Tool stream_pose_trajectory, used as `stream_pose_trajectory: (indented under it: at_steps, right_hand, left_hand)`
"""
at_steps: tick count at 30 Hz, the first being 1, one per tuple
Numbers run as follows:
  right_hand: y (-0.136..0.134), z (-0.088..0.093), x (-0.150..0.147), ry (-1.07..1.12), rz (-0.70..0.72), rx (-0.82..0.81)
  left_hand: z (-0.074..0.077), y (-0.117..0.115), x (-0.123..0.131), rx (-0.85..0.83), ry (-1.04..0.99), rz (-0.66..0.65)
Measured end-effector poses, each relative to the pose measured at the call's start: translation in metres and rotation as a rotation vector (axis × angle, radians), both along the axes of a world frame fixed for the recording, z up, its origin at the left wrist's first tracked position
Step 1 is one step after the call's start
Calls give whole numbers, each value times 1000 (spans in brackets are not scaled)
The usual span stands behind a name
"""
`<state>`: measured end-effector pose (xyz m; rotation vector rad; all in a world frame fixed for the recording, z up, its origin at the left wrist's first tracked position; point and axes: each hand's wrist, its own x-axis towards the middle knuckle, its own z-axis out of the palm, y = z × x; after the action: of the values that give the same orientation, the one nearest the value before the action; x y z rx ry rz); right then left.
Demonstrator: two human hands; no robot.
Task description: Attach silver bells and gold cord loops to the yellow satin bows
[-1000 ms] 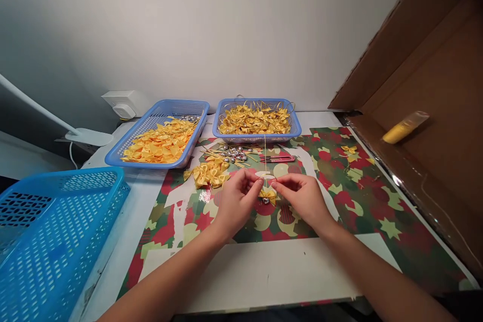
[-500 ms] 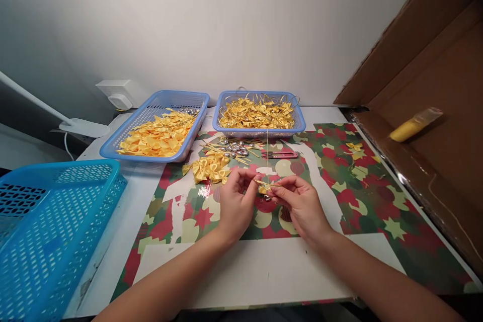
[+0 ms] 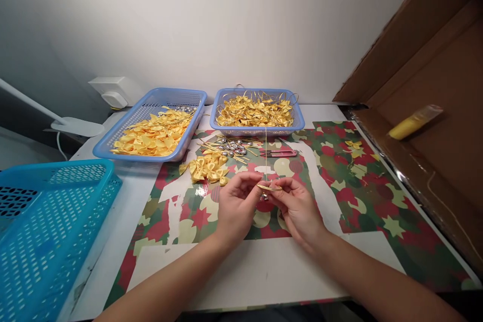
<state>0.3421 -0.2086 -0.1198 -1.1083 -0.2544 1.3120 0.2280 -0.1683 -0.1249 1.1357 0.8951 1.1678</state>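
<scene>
At the middle of the table: both hands meet over the wrapping paper [image 3: 358,186], fingertips nearly touching each other.
Left hand [image 3: 237,204]: curled up, thumb and forefinger pinched tight on one end of a gold cord [image 3: 268,187].
Right hand [image 3: 298,207]: same deal, fingers closed in a pinch on the other end of that cord, the other fingers loosely bent.
Gold cord: a short bit runs flat between the two pinches, and one thin strand stands straight up from it toward the far edge. There's something small and silvery just under it, too tiny to make out.
Loose bows [image 3: 207,168]: little yellow pile on the paper, just beyond the left hand.
Bells [image 3: 232,148]: small silver heap with gold strands, right behind the bows.
Snips [image 3: 279,153]: red, lying flat beside the bells, past the right hand.
Right tray [image 3: 298,121]: blue, at the far edge, full of yellow bows with gold loops.
Left tray [image 3: 196,105]: blue, just beside it toward the far left corner, piled with plain yellow bows.
Big basket [image 3: 49,231]: brighter blue, at the left edge.
Stray bow [image 3: 352,145]: on its own on the paper, toward the right edge.
Cardboard box [image 3: 445,75]: open, along the right edge, with a yellow tube [image 3: 413,123] lying inside.
Table [image 3: 245,271]: white, bare along the near edge.
</scene>
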Motion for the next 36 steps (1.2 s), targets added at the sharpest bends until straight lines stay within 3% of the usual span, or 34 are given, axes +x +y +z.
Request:
stream_pose_trajectory:
  at_steps: [5,9,11,16,19,36]
  right_hand:
    - [0,1,0,-7,3,21]
    - [0,-1,1,-94,-13,52]
    - [-1,-2,2,-144,-24,79]
    - [-3,0,6,-317,-20,174]
    - [-4,3,7,-380,-17,205]
    - [-7,-1,9,-614,-39,304]
  left_hand:
    - [1,1,0,-136,-40,-32]
    - [1,2,-4,-55,53,-27]
    - [2,3,-7,99,201,-14]
    - [8,9,-16,722,543,-22]
    - [9,11,-18,859,585,-8]
    - [13,11,-21,634,535,-124]
